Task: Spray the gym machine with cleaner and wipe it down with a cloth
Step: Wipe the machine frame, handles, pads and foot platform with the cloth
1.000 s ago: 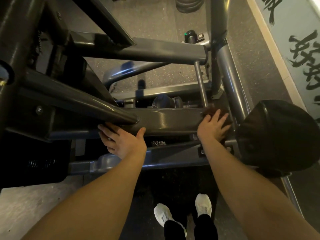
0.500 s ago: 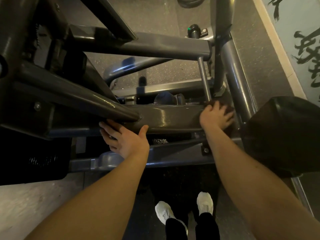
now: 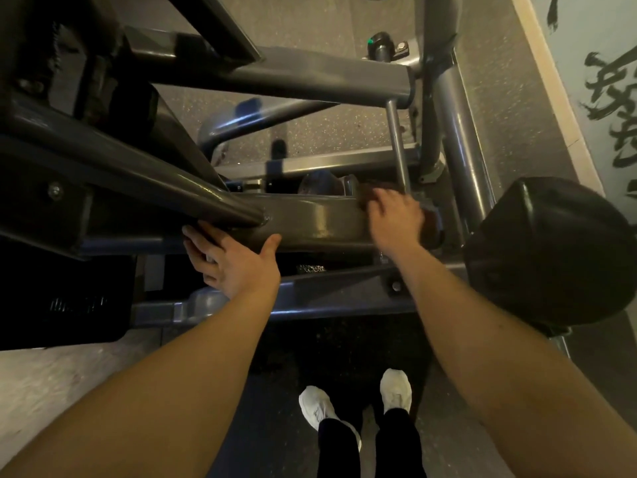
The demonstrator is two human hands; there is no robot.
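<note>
Leftward along the grey crossbar [image 3: 320,220] of the gym machine the right hand [image 3: 396,220] has been carried since the earlier frames, so that it is now seen below the thin upright rod [image 3: 396,139] rather than to the right of it. A dark brown cloth [image 3: 433,229] is pressed onto the top of the bar under this hand; the fingers are spread and only lightly bent over it, though they are blurred and their exact hold cannot be made out. Part of the cloth is left showing to the right of the palm and beyond the fingertips. The left hand [image 3: 234,262] has been kept where it was, its fingers laid straight against the underside of the bar just beside the welded joint, the thumb spread apart onto the bar's front face; nothing is held in it. A black padded roller [image 3: 551,253] is seen to the right of the bar. White shoes [image 3: 396,391] are planted on the dark floor below.
</note>
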